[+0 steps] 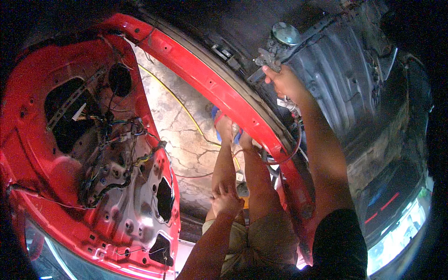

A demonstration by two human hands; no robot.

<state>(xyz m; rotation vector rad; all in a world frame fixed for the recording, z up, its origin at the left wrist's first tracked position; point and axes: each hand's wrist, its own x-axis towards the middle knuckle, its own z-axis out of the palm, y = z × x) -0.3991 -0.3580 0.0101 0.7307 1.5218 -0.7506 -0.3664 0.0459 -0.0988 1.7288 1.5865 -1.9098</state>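
My right hand (285, 83) reaches into the car's interior, fingers wrapped round the grip of a metal spray gun (267, 59). A round silver cup (286, 34) sits at the gun's top, over the dark floor pan. From below the hand a red hose (299, 140) runs down across the sill. My left hand (226, 201) rests on my left knee, its fingers spread and nothing in it.
To the left hangs a stripped red car door (35, 149) with loose wiring (126, 133). A red door sill (212, 84) crosses in front of me. On the cracked concrete floor (163, 109) lies a yellow cable (179, 103).
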